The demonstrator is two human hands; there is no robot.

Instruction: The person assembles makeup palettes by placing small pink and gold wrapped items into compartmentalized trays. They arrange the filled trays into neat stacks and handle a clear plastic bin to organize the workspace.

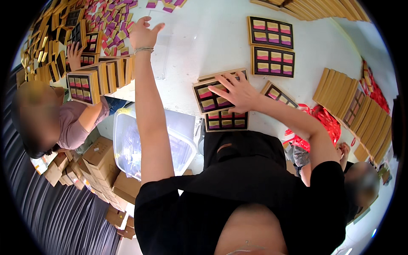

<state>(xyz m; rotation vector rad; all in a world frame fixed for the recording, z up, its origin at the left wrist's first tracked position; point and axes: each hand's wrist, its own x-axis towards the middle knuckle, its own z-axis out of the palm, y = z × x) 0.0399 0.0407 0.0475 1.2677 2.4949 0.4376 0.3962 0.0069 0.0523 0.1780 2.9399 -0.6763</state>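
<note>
Any print on the loose pink, gold and purple packets (109,27) is too small to read. Your left hand (146,34) reaches out beside them, half open, with nothing visible in it. Your right hand (241,94) rests, fingers spread, on a black six-compartment box with a wood-coloured rim (198,97), overlapping similar boxes near your table edge. White tabletop (187,46) stretches between your left hand and two filled boxes (272,32) farther right.

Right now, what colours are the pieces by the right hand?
Pieces: gold with pink or purple, head view.
</note>
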